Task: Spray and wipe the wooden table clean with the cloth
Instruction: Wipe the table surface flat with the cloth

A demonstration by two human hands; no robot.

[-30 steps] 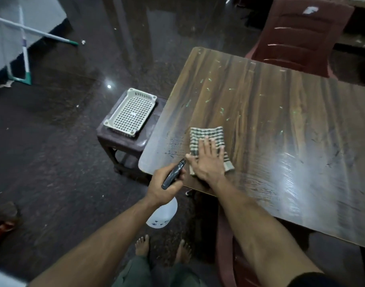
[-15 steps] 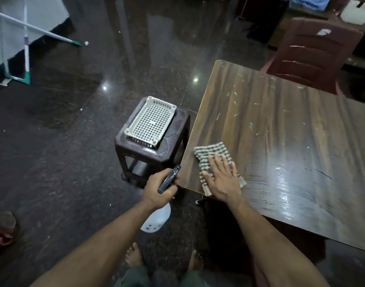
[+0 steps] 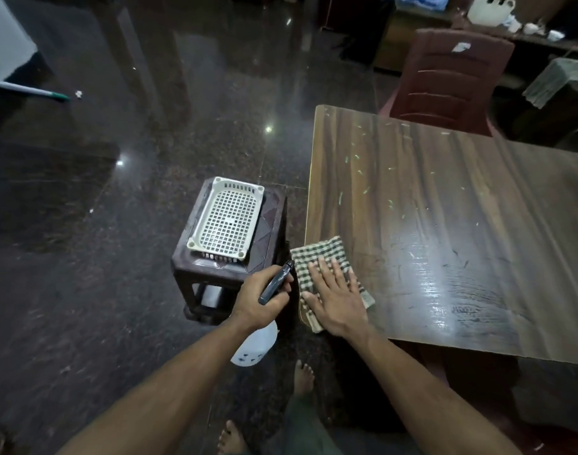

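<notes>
The right hand point(image 3: 335, 298) lies flat, fingers straight, pressing the green-and-white checked cloth point(image 3: 323, 257) onto the near left corner of the dark wooden bench point(image 3: 445, 224). Just beside it, off the bench's edge, the left hand point(image 3: 259, 298) grips the white plastic spray bottle point(image 3: 256, 346) by its dark trigger head.

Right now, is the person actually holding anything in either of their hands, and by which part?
The left hand grips the spray bottle by its dark trigger head. The right hand holds nothing; it presses flat on the checked cloth at the table corner.

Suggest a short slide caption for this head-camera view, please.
Right hand presses a checked cloth flat at the wooden table corner; left hand grips the spray bottle.
</notes>
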